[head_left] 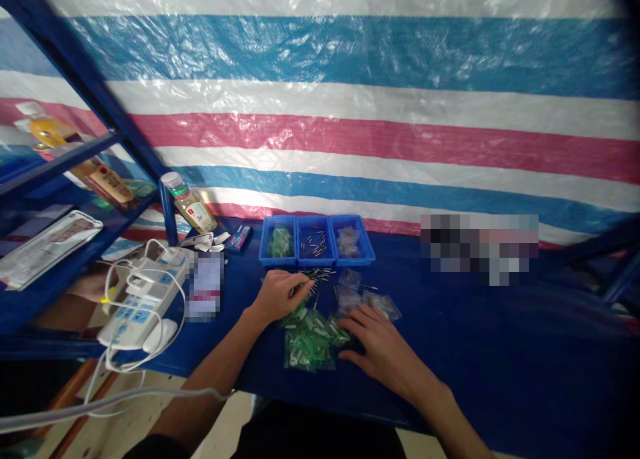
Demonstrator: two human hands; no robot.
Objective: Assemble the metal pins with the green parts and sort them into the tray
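My left hand [281,295] is over the table with its fingertips pinched beside a loose pile of thin dark metal pins [320,273]. What the pinch holds, if anything, is too small to make out. Below that hand lies a heap of small green-tinted plastic bags [309,344]. My right hand [376,342] rests open, fingers spread, at the right edge of the heap, close to several clear small bags [383,304]. Behind both hands stand three joined blue bins: the left bin [263,251] has green bags, the middle bin [315,260] loose pins, the right bin [369,251] clear bags.
At the left are a white power strip [135,312] with tangled cables, a labelled bottle [193,206] and a small blue box [239,238]. A blue metal frame [143,159] rises there, with another person's arm [65,306] behind it. A striped plastic sheet [350,132] hangs behind the table.
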